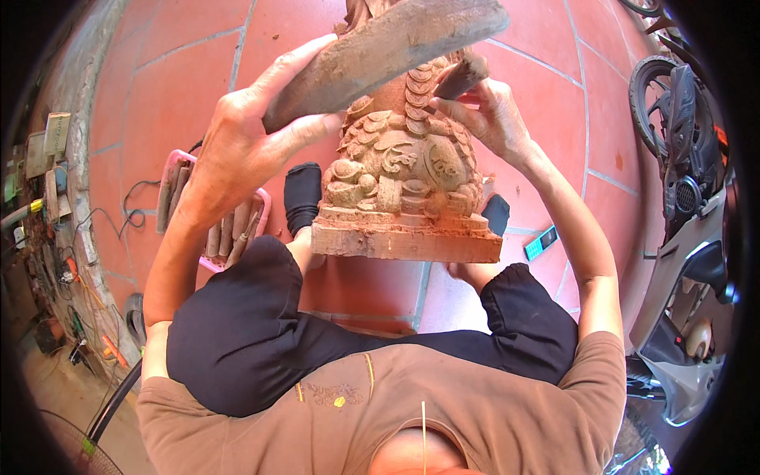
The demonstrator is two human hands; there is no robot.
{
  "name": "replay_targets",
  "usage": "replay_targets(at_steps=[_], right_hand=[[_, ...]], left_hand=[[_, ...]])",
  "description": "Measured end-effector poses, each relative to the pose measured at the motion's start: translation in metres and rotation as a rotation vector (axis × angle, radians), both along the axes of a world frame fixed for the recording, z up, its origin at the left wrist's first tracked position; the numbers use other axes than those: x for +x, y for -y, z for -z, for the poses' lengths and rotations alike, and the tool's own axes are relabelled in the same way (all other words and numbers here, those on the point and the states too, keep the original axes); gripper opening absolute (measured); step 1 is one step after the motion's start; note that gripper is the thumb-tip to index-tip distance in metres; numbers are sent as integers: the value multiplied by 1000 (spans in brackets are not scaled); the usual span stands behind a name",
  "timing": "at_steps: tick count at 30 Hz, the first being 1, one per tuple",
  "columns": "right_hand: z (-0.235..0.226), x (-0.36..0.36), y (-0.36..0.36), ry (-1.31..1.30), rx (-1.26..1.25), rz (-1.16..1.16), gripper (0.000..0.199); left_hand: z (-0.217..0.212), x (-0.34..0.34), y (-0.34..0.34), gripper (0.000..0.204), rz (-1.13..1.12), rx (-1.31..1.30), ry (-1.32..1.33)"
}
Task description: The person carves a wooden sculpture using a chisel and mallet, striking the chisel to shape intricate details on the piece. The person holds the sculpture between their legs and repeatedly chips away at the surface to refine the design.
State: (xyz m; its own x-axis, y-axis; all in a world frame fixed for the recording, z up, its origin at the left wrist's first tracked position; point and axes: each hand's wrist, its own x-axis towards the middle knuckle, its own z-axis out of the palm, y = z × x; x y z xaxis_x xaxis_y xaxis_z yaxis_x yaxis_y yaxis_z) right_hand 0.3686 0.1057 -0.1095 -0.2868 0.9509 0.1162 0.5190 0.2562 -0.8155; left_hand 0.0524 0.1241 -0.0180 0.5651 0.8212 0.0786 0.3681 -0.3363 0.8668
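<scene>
A carved wooden statue (412, 170) with coin-like discs and round shapes stands upright on its square base between my feet. My left hand (253, 134) is closed around the near end of a long, flat, grey-brown wooden mallet (388, 55), which slants up to the right across the statue's upper part. Over the statue's right side, my right hand (491, 115) grips a short dark wooden chisel handle (462, 77) between thumb and fingers. Any blade on it is hidden from this view.
A pink basket (260, 207) of several wooden-handled tools sits left of the statue. A teal phone (541, 243) lies on the red tiles at right. A motorbike (681, 198) stands along the right side; cables and clutter line the left wall.
</scene>
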Motion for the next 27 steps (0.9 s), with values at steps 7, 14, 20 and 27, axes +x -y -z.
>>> replay_targets(at_steps=[7,14,20,27], right_hand=[[2,-20,-20,128,36,-15,33],[-1,-35,-25,247,226,-74,38],[1,-32,-26,299,279,-97,38],[0,-34,-27,248,238,-97,32]], left_hand=[[-1,1,1,65,-2,-8,17],[9,-3,2,64,-56,-92,219],[10,-1,0,64,-39,-61,39],[9,-4,4,63,-64,-164,166]])
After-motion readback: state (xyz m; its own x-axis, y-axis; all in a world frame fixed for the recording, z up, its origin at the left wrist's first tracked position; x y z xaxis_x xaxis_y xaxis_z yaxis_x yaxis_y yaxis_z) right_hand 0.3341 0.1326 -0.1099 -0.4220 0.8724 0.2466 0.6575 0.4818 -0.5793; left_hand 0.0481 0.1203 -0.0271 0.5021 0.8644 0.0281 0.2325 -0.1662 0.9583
